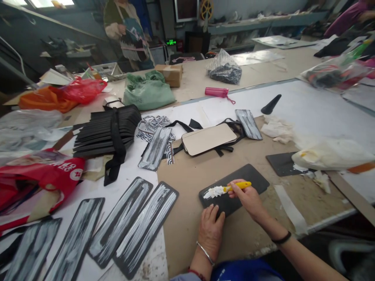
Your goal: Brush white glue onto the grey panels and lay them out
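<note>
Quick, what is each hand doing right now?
Left hand: open, flat on the black panel.
Right hand: closed, holding a yellow-handled brush with white paste at its tip.

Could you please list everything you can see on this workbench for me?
black panel: one, black, on the brown board, under the brush
brush: one, yellow handle, white paste on the bristles, in the right hand
coated panels: at least six, black streaked white, lower left and centre
tied stack: one, black, left of centre
beige panel: one, beige with black straps, centre
green bag: one, green, behind the stack
red bag: one, red, far left
pink bottle: one, pink, back centre
white bag: one, white, right side
left hand: one, silver bangle, fingertips at the black panel's near end
right hand: one, black wristband, gripping the brush
</note>
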`<state>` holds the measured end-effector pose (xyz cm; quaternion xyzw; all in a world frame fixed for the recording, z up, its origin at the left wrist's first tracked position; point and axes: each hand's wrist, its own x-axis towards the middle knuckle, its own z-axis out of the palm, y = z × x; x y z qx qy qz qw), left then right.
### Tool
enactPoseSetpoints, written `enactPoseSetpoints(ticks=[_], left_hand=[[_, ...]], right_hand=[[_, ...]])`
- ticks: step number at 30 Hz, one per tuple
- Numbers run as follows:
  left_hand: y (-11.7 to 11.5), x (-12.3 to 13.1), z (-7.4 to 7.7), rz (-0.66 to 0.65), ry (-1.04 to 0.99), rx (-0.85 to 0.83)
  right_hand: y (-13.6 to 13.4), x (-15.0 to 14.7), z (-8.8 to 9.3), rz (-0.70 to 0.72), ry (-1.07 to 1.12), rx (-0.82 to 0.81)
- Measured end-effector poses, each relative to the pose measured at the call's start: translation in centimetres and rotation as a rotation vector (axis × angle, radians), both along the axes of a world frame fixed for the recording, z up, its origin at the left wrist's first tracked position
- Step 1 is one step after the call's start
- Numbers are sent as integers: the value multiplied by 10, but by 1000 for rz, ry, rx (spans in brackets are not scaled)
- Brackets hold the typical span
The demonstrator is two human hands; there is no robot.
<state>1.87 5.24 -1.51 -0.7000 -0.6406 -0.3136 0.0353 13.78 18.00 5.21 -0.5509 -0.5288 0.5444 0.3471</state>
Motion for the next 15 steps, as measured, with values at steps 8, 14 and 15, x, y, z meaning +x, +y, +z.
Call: enactPoseSetpoints(ticks=[8,14,15], left_hand=[[-2,-3,-1,-44,44,-8],[0,-10,-8,-104,126,67],[0,-12,-11,-124,146,83]], right_hand=[[36,54,-9,-166,-51,75],[69,95,-13,-285,-119,98],[74,100,-13,-300,-122,102]])
